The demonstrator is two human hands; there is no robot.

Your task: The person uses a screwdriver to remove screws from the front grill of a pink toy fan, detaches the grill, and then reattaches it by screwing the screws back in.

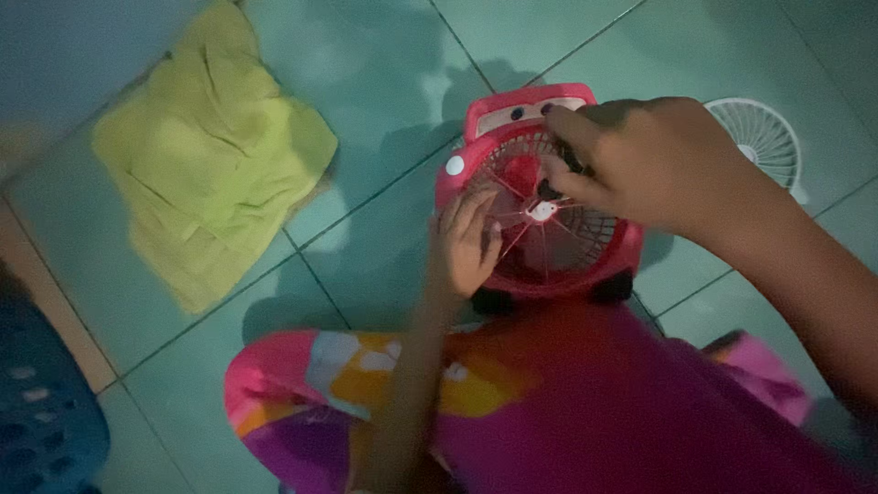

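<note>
Head view shows a red toy-car fan [540, 197] lying on the green tile floor [384, 73], just right of the middle of the frame. The left hand [465, 242] rests on the fan's round grille, fingers spread loose and gripping nothing. The right hand [640, 160] comes in from the right and pinches a small dark thing [549, 189] at the middle of the grille. A white round fan cover [764, 137] lies at the upper right. A yellow cloth [210, 155] sits crumpled at the upper left. A blue basket [41, 412] peeks in at the lower left. Bright pink and purple clothes [567, 412] fill the bottom.
</note>
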